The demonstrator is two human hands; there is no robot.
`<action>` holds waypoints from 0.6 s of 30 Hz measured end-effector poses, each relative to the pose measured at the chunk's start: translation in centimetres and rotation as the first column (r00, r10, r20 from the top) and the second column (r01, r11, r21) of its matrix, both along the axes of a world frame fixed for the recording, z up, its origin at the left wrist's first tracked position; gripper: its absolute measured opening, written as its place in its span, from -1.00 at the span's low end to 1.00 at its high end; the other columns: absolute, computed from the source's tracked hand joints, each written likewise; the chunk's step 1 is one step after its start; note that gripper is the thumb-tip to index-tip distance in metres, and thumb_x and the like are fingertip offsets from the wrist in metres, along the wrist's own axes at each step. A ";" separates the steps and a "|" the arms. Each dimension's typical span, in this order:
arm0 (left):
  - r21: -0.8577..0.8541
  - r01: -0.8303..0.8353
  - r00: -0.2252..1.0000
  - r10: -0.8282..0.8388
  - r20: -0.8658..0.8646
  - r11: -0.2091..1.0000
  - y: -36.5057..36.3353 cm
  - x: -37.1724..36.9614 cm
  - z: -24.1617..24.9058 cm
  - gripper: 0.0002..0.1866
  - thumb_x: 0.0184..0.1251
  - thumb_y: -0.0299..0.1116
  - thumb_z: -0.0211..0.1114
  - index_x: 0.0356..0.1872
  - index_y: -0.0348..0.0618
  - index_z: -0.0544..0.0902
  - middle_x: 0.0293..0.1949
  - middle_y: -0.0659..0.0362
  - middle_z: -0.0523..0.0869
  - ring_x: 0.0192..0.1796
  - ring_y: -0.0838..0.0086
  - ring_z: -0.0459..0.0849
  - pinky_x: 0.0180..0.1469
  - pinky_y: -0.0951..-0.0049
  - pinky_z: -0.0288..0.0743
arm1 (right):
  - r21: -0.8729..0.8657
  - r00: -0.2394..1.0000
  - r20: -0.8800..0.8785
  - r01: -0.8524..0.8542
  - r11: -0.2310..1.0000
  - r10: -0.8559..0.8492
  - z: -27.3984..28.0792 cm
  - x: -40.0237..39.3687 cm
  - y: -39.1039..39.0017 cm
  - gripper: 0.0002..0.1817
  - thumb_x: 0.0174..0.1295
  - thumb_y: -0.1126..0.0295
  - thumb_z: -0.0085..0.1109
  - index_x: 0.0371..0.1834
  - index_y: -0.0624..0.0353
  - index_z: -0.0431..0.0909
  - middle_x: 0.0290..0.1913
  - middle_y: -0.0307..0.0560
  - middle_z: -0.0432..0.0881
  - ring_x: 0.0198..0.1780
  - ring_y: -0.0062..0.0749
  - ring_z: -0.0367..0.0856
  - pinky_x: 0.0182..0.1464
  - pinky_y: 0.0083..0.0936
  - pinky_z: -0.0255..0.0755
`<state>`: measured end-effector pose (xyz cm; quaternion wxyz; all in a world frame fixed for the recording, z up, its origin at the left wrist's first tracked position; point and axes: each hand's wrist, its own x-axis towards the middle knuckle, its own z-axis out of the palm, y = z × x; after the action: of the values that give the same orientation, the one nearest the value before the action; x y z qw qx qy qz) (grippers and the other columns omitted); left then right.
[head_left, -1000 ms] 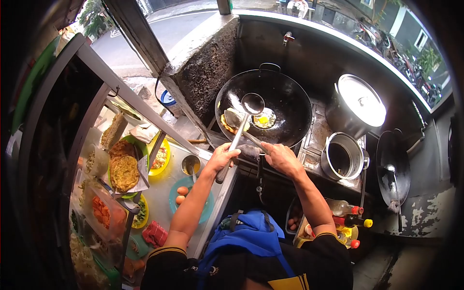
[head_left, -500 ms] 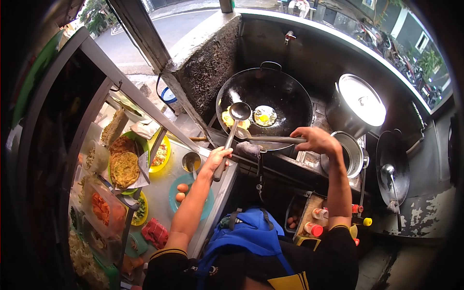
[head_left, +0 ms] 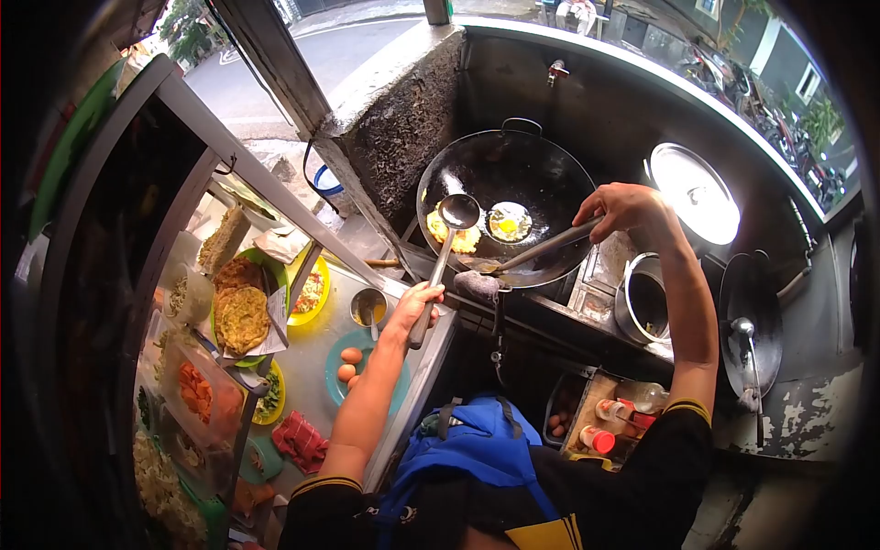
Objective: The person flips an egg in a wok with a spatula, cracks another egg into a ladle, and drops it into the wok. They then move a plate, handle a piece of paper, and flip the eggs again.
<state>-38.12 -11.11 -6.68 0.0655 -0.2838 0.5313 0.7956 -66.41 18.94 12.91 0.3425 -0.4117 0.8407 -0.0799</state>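
My left hand [head_left: 418,307] grips the handle of a ladle [head_left: 458,213], its bowl resting over a yellow omelette [head_left: 466,240] at the left side of the large black wok [head_left: 509,165]. In my right hand [head_left: 628,209] is the handle of a spatula [head_left: 548,247], slanting down to the left. Its blade lies at the near rim of the wok. Beside the omelette, a fried egg [head_left: 509,223] with a yellow yolk sits in the wok. A grey cloth [head_left: 477,286] is wrapped at the near wok handle.
To the right stand a lidded pot [head_left: 694,194], an open pot [head_left: 643,298] and a second wok [head_left: 753,335] holding a ladle. On the left counter are a teal plate [head_left: 396,390] with eggs, a metal cup [head_left: 368,307] and fritters [head_left: 241,319]. Bottles [head_left: 598,440] stand below right.
My right hand has risen and moved right, tilting the spatula handle upward. The spatula blade has shifted right, away from the ladle. My left hand and the ladle stay nearly in place.
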 end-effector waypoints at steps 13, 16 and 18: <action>-0.029 -0.027 0.999 0.026 -0.031 0.999 0.9 -0.1 1.5 -0.77 0.39 -0.18 0.36 -0.19 -0.06 0.54 -0.38 0.31 0.61 -0.59 0.68 0.54 -0.59 0.61 0.40 | -0.198 0.995 -0.069 -0.084 0.977 0.072 -7.3 -1.6 -1.1 -0.45 -0.05 0.20 0.47 0.12 -0.08 0.70 -0.05 0.02 0.77 0.01 -0.12 0.74 0.13 -0.29 0.58; -0.183 -0.047 0.987 0.017 -0.160 0.982 1.0 0.2 2.1 -0.53 0.37 -0.26 0.38 0.23 -0.16 0.51 -0.32 0.26 0.64 -0.55 0.64 0.57 -0.46 0.58 0.52 | -0.303 0.964 -0.253 0.007 0.953 -0.087 -12.1 0.7 -1.9 -0.50 0.04 0.27 0.39 0.13 -0.11 0.64 -0.07 0.04 0.75 0.00 -0.02 0.71 0.12 -0.18 0.57; -0.212 -0.110 0.981 0.072 -0.182 0.971 2.7 0.5 4.5 -0.48 0.37 -0.27 0.38 0.28 -0.19 0.47 -0.30 0.25 0.64 -0.54 0.63 0.58 -0.44 0.57 0.54 | -0.412 0.904 -0.374 0.038 0.910 -0.207 -16.8 0.3 -2.5 -0.52 0.08 0.34 0.35 0.15 -0.11 0.60 -0.07 0.04 0.70 0.00 0.03 0.68 0.10 -0.13 0.56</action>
<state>-37.66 -8.38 -2.13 -0.0496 -0.2430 0.6064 0.7555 -66.08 16.41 -3.88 0.0628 -0.4249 0.8846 -0.1817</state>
